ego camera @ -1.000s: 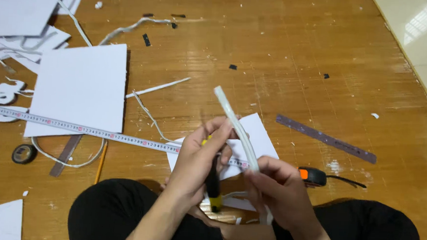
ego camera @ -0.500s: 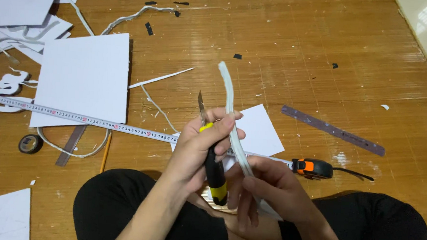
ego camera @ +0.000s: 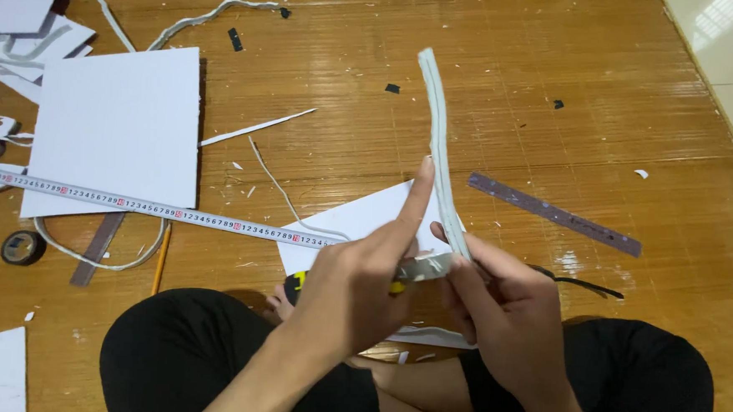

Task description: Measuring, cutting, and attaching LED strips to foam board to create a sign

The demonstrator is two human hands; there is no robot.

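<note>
A long, thin white strip (ego camera: pixel 437 143) stands nearly upright in front of the person, bowed a little near its top. The right hand (ego camera: pixel 495 309) is closed around its lower end, which keeps it steady and clear of the floor. The left hand (ego camera: pixel 362 289) is closed on a knife (ego camera: pixel 417 269) with a yellow and black handle, forefinger stretched along the strip, the blade lying across the strip's lower part just above the right fingers, seemingly to trim it. Below the hands a white sheet (ego camera: pixel 366 218) lies on the wooden floor (ego camera: pixel 556 90). A tape measure (ego camera: pixel 132 204) stretches left across a larger white board (ego camera: pixel 116 126); a dark ruler (ego camera: pixel 554 213) lies to the right, a roll of tape (ego camera: pixel 23 247) far left.
</note>
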